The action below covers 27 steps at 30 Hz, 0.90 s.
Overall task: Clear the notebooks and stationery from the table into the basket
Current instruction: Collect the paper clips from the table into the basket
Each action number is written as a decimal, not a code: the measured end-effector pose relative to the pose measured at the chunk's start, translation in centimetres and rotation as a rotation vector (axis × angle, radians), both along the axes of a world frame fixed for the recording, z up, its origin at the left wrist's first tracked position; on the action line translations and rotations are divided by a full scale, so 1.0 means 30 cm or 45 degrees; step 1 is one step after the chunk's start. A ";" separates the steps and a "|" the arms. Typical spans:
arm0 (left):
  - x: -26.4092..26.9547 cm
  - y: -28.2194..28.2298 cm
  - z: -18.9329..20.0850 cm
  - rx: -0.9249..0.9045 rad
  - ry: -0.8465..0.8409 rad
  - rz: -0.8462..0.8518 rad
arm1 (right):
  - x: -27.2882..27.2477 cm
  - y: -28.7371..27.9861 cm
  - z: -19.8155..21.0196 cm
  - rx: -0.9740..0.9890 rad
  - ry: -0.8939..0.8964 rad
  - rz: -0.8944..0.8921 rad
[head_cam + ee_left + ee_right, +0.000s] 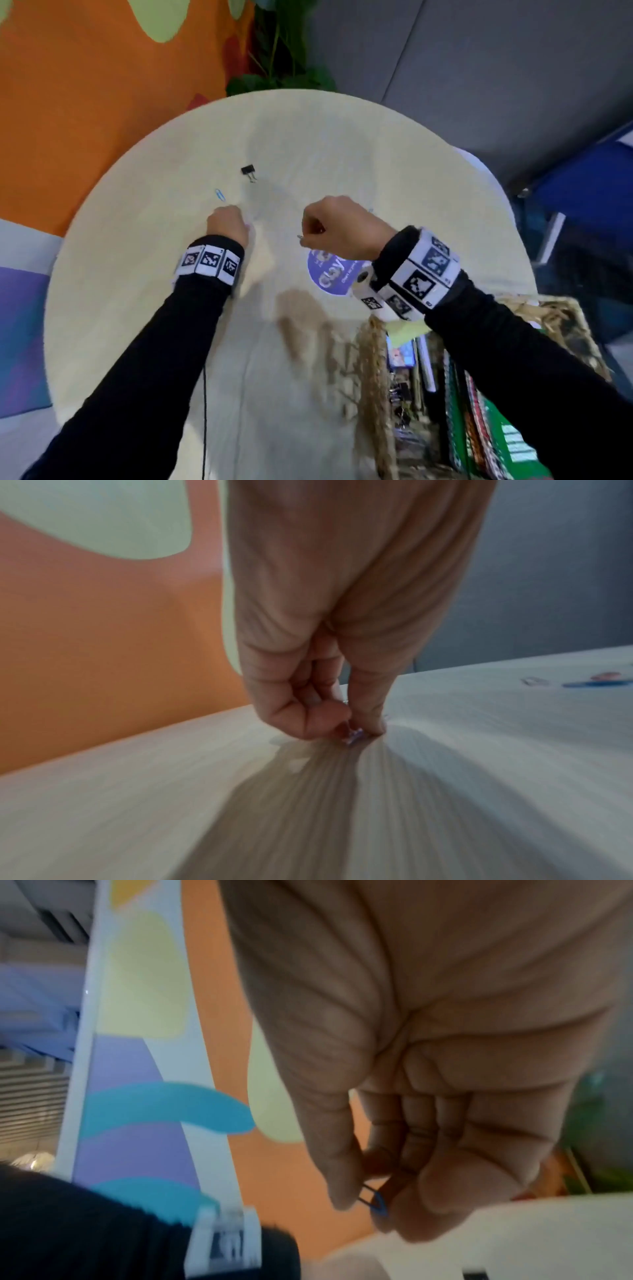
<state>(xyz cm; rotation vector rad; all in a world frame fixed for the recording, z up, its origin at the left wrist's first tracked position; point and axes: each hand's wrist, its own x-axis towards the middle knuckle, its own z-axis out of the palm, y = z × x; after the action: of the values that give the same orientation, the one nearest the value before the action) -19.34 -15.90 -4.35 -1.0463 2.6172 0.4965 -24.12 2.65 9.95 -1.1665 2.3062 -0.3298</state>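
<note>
The person is leaning over a round pale table [164, 342], both black-sleeved arms stretched out. The left hand [227, 224] is pressing down on the tabletop, thumb and curled fingertips [371, 725] pinching a small purple paper clip [354, 735] that is lying flat on the wood. The right hand [337, 228] is hovering above the table to the right, thumb and fingers closed narrowly around a blue paper clip [375, 1203], with a metal tip poking out on its left side. Just beyond the left hand a light blue paper clip [220, 195] is lying, and farther back a black binder clip [249, 172] is sitting. A round purple sticker [330, 274] is showing under the right wrist. At the near right, the woven basket [376, 370] is standing, already holding notebooks [479, 418] on edge.
</note>
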 end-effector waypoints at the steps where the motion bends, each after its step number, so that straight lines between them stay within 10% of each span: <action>1: -0.002 0.011 -0.001 -0.028 -0.004 -0.018 | 0.008 0.066 0.051 -0.058 0.015 -0.008; 8: 0.020 0.073 0.055 -0.175 0.016 -0.093 | 0.167 0.560 0.099 -0.089 -0.143 -0.223; 19: 0.209 0.449 0.580 -0.049 0.747 -0.483 | 0.405 0.672 -0.241 0.724 -0.080 0.340; 27: 0.478 0.760 0.653 0.224 0.394 -0.821 | 0.393 0.695 -0.212 0.597 -0.062 0.203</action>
<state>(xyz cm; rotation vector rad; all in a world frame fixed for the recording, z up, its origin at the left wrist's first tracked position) -5.01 6.91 15.23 -0.0433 2.8905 0.7453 -12.35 23.50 3.59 -1.0724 2.0747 0.2293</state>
